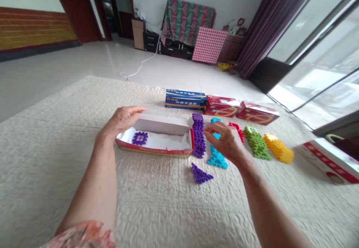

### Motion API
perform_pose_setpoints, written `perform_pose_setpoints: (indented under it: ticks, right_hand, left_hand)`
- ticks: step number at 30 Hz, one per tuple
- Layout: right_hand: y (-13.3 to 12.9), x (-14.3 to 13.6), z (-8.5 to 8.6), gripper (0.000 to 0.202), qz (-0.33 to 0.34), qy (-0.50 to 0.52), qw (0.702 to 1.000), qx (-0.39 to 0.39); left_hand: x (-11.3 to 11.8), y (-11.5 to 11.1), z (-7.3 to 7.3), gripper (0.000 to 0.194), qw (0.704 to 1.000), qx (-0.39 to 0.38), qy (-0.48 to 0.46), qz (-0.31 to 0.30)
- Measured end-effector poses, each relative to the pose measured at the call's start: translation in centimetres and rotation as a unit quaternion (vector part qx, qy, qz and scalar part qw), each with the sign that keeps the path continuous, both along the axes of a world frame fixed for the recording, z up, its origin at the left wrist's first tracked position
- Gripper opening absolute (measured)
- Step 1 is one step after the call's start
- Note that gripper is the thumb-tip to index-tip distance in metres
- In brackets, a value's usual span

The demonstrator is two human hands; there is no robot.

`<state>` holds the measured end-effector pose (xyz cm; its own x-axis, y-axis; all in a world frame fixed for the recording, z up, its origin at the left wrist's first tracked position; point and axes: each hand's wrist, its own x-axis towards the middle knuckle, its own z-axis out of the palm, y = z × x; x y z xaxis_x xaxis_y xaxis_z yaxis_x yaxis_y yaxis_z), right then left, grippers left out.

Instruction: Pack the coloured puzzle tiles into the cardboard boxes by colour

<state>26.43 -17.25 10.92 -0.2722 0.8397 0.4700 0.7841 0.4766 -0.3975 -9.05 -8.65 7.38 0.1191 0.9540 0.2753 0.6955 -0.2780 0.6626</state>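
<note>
An open red-and-white cardboard box [157, 152] sits on the quilted cover, with one purple square window block [140, 138] on its white lining at the left. My left hand [125, 119] is at the box's back left corner, fingers stretched out and thumb hidden. My right hand [224, 135] hovers over the light-blue blocks [218, 159], fingertips drawn together near the row of purple blocks [198, 132]. Anything between those fingertips is too small or hidden to make out. A purple triangular block [201, 174] lies in front of the purple row.
Red blocks [237, 130], green blocks [256, 143] and yellow blocks [278, 149] lie in rows to the right. Behind stand a blue box [185, 100] and two red boxes [223, 107]. Another red-and-white box [331, 160] is at the far right.
</note>
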Motion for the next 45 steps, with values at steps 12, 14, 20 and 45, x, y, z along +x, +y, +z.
perform_pose_setpoints:
  ticks: [12,14,20,45]
  right_hand:
    - [-2.4,0.4,-6.3,0.022,-0.093,-0.163,0.981,-0.055]
    - [-2.4,0.3,-6.4,0.023,-0.092,-0.166,0.980,-0.054]
    - [-2.8,0.0,-6.7,0.042,-0.100,-0.194,0.975,-0.035]
    - [-3.3,-0.3,-7.4,0.021,-0.094,-0.112,0.987,-0.068]
  left_hand:
    - [-0.4,0.3,-0.5,0.038,0.999,0.000,0.046,0.008]
    - [-0.4,0.2,-0.5,0.039,0.999,-0.002,0.051,0.012]
    - [-0.3,0.1,-0.4,0.040,0.998,-0.005,0.056,0.026]
    - [0.3,-0.5,0.5,0.041,0.999,-0.023,0.032,0.021]
